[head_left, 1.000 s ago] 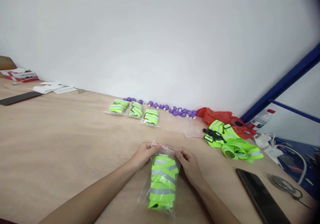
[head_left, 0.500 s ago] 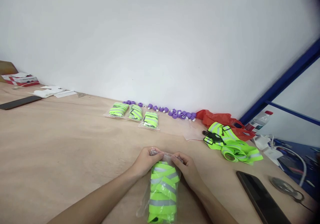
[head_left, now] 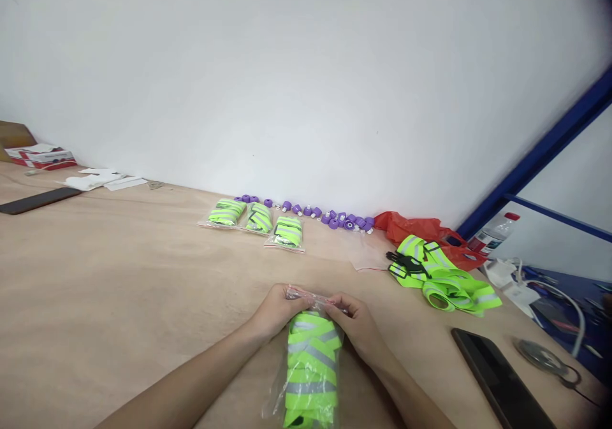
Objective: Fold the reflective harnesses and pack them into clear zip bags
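Note:
A clear zip bag (head_left: 275, 391) lies close in front of me with folded neon-green reflective strap (head_left: 312, 368) inside. My left hand (head_left: 282, 308) pinches the left part of the bag's top edge between thumb and fingers. On the other side of that edge, my right hand (head_left: 351, 317) is closed in a similar pinch. The two thumbs are a short gap apart along the seal. Farther off stand three filled bags of the same green strap, the nearest (head_left: 288, 232) being the rightmost. A loose green strap (head_left: 444, 279) with black buckles lies to the right.
Purple rollers (head_left: 349, 220) line the wall. An unfilled clear bag (head_left: 368, 254) lies beside a red plastic bag (head_left: 411, 228). At right are a phone (head_left: 497, 378), a metal-and-clear disc (head_left: 540, 356) and a bottle (head_left: 497, 232). Papers (head_left: 105, 179) and a dark bar (head_left: 38, 201) are at left.
The fingers have shifted slightly along the bag's top edge, the right hand a little toward the left. Both hands still pinch the bag; the other things lie as before.

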Available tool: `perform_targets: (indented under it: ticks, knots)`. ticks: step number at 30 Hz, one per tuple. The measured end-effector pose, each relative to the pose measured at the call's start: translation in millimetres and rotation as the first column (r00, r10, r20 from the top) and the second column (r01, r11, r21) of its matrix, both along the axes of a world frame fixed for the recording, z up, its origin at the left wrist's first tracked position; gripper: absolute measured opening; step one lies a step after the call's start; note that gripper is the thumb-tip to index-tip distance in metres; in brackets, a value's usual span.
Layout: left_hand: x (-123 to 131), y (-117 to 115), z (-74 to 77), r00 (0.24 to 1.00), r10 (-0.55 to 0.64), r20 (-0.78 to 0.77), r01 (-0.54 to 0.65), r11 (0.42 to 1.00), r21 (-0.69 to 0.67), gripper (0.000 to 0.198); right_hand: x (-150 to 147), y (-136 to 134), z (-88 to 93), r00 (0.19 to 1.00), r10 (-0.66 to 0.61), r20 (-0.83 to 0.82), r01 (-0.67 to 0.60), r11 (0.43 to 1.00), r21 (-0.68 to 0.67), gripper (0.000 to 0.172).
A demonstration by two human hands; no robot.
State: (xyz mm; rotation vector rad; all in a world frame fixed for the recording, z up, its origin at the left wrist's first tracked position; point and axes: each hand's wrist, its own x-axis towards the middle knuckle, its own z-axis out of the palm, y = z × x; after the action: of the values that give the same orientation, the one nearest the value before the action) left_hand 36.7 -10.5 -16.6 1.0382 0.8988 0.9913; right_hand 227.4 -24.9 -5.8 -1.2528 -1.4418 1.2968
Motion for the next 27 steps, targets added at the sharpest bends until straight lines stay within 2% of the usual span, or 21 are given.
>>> perform_targets:
  ticks: [6,21,27]
  knots:
    - [-0.5,0.6,-2.9,1.0,0.014,-0.007,-0.014,1.0,-0.006,0.034,1.1,1.3,1.8,1.0,0.017,0.013,-0.017,1.0,0.005,0.044]
    - [5.5,-6.4,11.9,0.998,0.056,-0.01,-0.056,0.998,-0.026,0.026,-0.2,0.3,-2.3,0.999,0.029,0.037,-0.031,0.998,0.053,0.046]
    - [5.7,-6.7,10.0,0.998,0.049,-0.028,-0.05,0.999,-0.013,0.025,-1.6,-1.4,-2.9,0.999,0.015,0.033,-0.017,0.999,0.05,0.045]
